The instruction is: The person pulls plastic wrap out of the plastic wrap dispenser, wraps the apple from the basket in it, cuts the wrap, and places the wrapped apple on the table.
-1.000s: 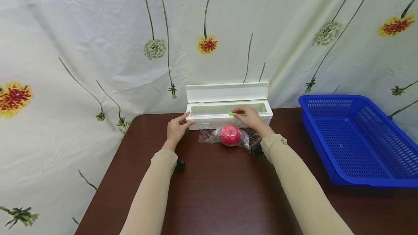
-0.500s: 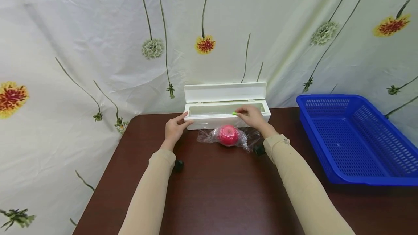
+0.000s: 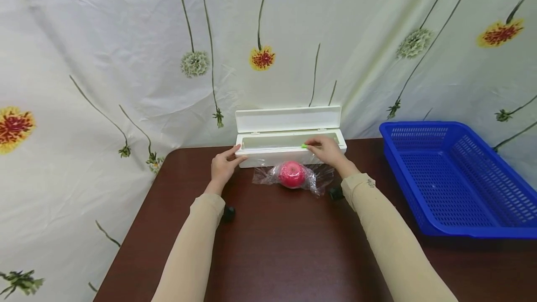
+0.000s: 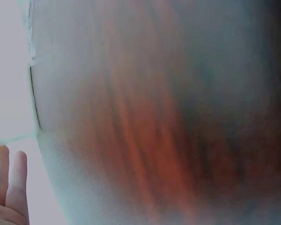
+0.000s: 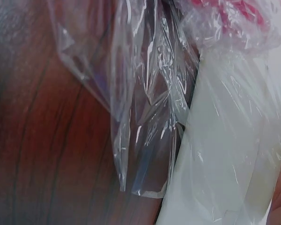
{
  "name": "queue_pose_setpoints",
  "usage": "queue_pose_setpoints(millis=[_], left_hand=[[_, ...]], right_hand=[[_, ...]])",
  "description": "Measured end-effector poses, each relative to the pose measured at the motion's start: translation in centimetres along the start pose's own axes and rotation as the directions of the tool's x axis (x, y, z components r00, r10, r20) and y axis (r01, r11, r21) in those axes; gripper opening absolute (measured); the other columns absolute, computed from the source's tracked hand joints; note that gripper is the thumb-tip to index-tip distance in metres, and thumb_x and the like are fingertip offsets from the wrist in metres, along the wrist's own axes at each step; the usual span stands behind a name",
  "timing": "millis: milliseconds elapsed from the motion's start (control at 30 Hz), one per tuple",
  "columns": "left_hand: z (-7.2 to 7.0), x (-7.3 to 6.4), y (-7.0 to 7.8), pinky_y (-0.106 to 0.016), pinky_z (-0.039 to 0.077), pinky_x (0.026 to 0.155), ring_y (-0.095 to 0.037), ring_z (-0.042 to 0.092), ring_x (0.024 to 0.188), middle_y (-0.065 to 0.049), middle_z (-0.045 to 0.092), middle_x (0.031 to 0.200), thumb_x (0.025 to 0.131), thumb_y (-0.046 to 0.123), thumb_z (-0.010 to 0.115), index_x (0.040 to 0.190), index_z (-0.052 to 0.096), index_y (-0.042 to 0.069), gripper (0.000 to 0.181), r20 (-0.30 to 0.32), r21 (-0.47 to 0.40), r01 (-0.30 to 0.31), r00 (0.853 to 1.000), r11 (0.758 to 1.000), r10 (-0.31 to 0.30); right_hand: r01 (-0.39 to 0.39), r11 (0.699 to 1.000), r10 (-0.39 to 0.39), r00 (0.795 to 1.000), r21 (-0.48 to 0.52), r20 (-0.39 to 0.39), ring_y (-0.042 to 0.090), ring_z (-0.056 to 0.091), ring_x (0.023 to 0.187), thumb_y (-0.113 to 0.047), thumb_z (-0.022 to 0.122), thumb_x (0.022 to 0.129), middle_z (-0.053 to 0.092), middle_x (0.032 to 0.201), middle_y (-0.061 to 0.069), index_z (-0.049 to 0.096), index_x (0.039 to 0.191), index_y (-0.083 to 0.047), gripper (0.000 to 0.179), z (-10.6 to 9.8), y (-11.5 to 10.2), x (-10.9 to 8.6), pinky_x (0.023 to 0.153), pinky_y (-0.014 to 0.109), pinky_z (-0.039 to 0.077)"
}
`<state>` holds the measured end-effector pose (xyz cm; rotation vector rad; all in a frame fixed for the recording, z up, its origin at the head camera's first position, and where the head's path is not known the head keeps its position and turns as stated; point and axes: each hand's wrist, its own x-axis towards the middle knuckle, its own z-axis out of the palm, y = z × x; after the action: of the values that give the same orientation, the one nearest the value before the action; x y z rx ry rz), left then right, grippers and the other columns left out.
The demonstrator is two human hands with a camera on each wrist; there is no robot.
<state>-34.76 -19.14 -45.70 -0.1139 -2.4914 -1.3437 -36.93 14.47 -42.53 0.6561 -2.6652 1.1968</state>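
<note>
Head view: one white box (image 3: 268, 158), its one lid (image 3: 289, 119) raised, sits at the worktop (image 3: 272, 246)'s back edge. One apple (image 3: 292, 175) in clear film (image 3: 264, 176) lies just before it. Of two hands, the left hand (image 3: 222, 166) touches the box's left end, fingers straight; the right hand (image 3: 327, 151) pinches one green tab (image 3: 304, 146) at the front rim. One blue basket (image 3: 450, 188) — right.

Left wrist: two fingers (image 4: 18, 180) show, beside the box.

Right wrist: film against the box — grip out of sight.

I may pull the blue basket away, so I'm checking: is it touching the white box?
Apart. The head view shows brown tabletop between the blue basket and the right end of the white box.
</note>
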Motion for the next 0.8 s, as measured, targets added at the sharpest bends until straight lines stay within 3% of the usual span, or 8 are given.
queue_pose_setpoints(millis=[333, 500, 633, 800], left_hand=[[0.1, 0.0, -0.1, -0.026, 0.038, 0.054, -0.019, 0.059, 0.071, -0.01, 0.065, 0.115, 0.076, 0.032, 0.078, 0.124, 0.062, 0.017, 0.052, -0.018, -0.021, -0.019, 1.0, 1.0, 0.018], [0.0, 0.0, -0.2, -0.026, 0.039, 0.054, -0.02, 0.061, 0.074, -0.008, 0.06, 0.123, 0.077, 0.033, 0.077, 0.124, 0.062, 0.017, 0.052, -0.018, -0.021, -0.031, 0.999, 0.999, 0.031], [0.0, 0.0, -0.2, -0.026, 0.041, 0.056, -0.022, 0.063, 0.082, -0.006, 0.061, 0.123, 0.077, 0.034, 0.077, 0.126, 0.061, 0.018, 0.053, -0.007, -0.011, -0.012, 1.0, 1.0, 0.012], [0.1, 0.1, -0.3, -0.025, 0.04, 0.055, -0.021, 0.062, 0.08, -0.008, 0.063, 0.119, 0.077, 0.035, 0.076, 0.126, 0.061, 0.018, 0.054, 0.0, -0.007, 0.007, 1.0, 1.0, -0.007]], right_hand=[[-0.007, 1.0, 0.007, 1.0, 0.007, -0.006, 0.034, 0.061, 0.101, -0.009, 0.059, 0.092, 0.065, 0.105, 0.019, 0.065, 0.108, 0.004, 0.021, -0.4, 0.2, -0.4, 0.088, 0.043, 0.048], [-0.029, 0.999, 0.029, 1.0, -0.013, -0.005, 0.033, 0.06, 0.102, -0.011, 0.058, 0.093, 0.065, 0.106, 0.018, 0.065, 0.108, 0.003, 0.021, -0.8, 0.2, -0.6, 0.09, 0.043, 0.046], [-0.038, 0.999, 0.037, 0.999, -0.014, -0.006, 0.032, 0.059, 0.102, -0.011, 0.058, 0.093, 0.064, 0.107, 0.018, 0.065, 0.109, 0.002, 0.022, -1.0, 0.2, -0.8, 0.089, 0.043, 0.047], [-0.037, 0.999, 0.037, 0.999, -0.013, -0.009, 0.032, 0.06, 0.102, -0.011, 0.059, 0.093, 0.065, 0.107, 0.018, 0.065, 0.109, 0.002, 0.022, -1.3, 0.5, -0.9, 0.089, 0.043, 0.047]])
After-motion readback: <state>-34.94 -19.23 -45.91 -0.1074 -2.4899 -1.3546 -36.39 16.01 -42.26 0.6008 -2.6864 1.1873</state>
